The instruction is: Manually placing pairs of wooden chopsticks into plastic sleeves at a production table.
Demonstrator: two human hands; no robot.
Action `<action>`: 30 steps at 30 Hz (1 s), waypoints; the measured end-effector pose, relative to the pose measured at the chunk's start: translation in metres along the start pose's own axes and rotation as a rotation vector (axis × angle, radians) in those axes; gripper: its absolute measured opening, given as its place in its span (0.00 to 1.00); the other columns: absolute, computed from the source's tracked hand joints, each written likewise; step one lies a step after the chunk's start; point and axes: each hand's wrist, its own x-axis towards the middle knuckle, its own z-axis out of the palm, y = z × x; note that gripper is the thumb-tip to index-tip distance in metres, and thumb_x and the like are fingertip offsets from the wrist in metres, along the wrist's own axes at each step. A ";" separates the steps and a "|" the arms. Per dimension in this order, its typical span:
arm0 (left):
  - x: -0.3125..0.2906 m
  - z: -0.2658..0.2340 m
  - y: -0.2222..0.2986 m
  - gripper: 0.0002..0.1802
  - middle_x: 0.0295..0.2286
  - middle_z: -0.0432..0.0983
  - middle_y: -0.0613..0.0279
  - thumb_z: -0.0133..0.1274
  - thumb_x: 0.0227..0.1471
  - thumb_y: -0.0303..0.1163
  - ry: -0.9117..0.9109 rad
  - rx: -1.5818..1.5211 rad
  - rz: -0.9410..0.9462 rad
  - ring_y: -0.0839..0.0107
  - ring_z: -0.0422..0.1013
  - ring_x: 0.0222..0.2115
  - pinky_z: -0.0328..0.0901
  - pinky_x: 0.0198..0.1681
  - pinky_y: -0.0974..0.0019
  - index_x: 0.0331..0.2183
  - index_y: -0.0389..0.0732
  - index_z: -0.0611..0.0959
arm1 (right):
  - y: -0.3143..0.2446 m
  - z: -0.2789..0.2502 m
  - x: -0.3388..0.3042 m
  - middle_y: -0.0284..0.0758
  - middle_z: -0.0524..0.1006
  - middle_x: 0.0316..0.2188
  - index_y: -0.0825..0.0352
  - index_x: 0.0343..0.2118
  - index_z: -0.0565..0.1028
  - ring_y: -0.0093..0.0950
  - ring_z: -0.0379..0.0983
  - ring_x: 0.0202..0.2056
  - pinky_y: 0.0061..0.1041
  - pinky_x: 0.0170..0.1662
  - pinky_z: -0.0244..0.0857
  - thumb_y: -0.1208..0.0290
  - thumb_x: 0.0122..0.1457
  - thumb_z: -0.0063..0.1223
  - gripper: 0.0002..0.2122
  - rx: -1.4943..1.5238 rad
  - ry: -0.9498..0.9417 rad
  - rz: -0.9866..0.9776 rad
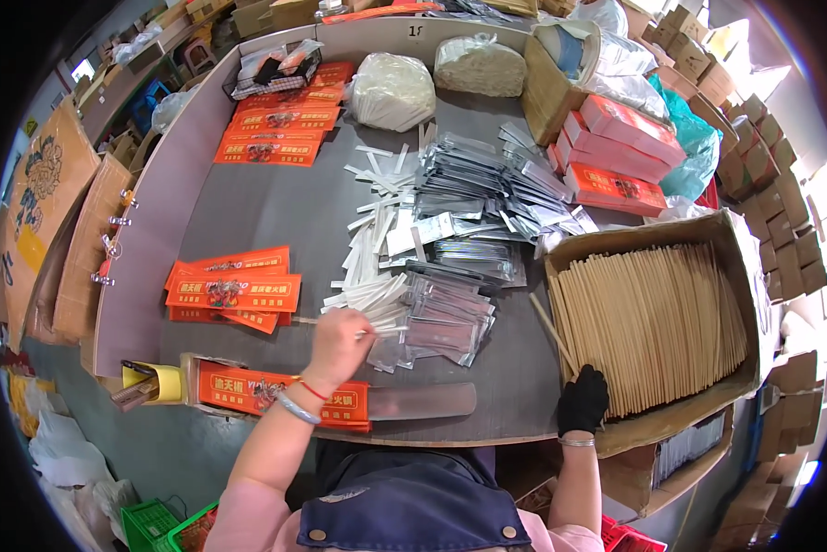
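Note:
My bare left hand (340,345) is closed in a pinch over the near edge of a heap of slim white paper strips (366,262). A thin white strip (388,329) pokes out from its fingers. To its right lie clear flat plastic packets (450,317). My right hand (584,401), in a black glove, is closed at the near left corner of a cardboard box (680,425) full of wooden chopsticks (653,322). A chopstick pair (551,329) slants up from its fingers. Below my left forearm, red printed paper sleeves (229,390) sit in a holder.
More red sleeves (234,293) lie fanned at the left. Dark plastic packets (459,175) pile up mid-table. Bagged white bundles (392,92), red sleeve stacks (616,147) and a carton (561,64) stand at the back. A partition (147,239) borders the left side.

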 end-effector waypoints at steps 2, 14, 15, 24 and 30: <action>0.009 0.025 0.018 0.07 0.29 0.77 0.60 0.64 0.37 0.27 0.006 -0.024 0.099 0.56 0.71 0.35 0.66 0.40 0.57 0.24 0.42 0.81 | -0.002 0.002 0.000 0.40 0.72 0.34 0.65 0.35 0.69 0.39 0.71 0.39 0.38 0.42 0.67 0.68 0.55 0.55 0.10 -0.030 0.009 0.001; 0.015 0.028 0.051 0.12 0.18 0.72 0.60 0.67 0.36 0.31 -0.200 -0.219 -0.015 0.59 0.69 0.22 0.66 0.31 0.56 0.25 0.40 0.82 | 0.000 -0.028 -0.013 0.43 0.74 0.30 0.69 0.41 0.75 0.42 0.72 0.35 0.38 0.38 0.65 0.75 0.58 0.48 0.10 0.591 0.310 -0.181; 0.010 0.015 0.063 0.13 0.15 0.69 0.60 0.67 0.35 0.33 -0.267 -0.461 -0.165 0.59 0.68 0.18 0.65 0.28 0.56 0.26 0.40 0.82 | -0.001 -0.040 -0.016 0.41 0.73 0.28 0.67 0.43 0.76 0.41 0.72 0.32 0.38 0.36 0.65 0.75 0.58 0.49 0.11 0.574 0.225 -0.347; -0.075 -0.033 0.053 0.36 0.43 0.71 0.59 0.72 0.27 0.39 -0.249 0.094 -0.029 0.55 0.63 0.46 0.59 0.51 0.53 0.44 0.42 0.80 | -0.035 -0.020 -0.033 0.38 0.72 0.25 0.53 0.45 0.78 0.39 0.71 0.29 0.37 0.32 0.66 0.66 0.56 0.56 0.13 0.604 -0.276 -0.804; -0.076 -0.014 0.066 0.40 0.44 0.71 0.60 0.72 0.26 0.40 -0.286 0.087 0.043 0.56 0.63 0.47 0.58 0.52 0.53 0.47 0.41 0.78 | -0.108 -0.002 -0.044 0.40 0.77 0.29 0.58 0.40 0.79 0.40 0.74 0.34 0.37 0.37 0.68 0.68 0.52 0.59 0.11 0.828 -0.181 -0.992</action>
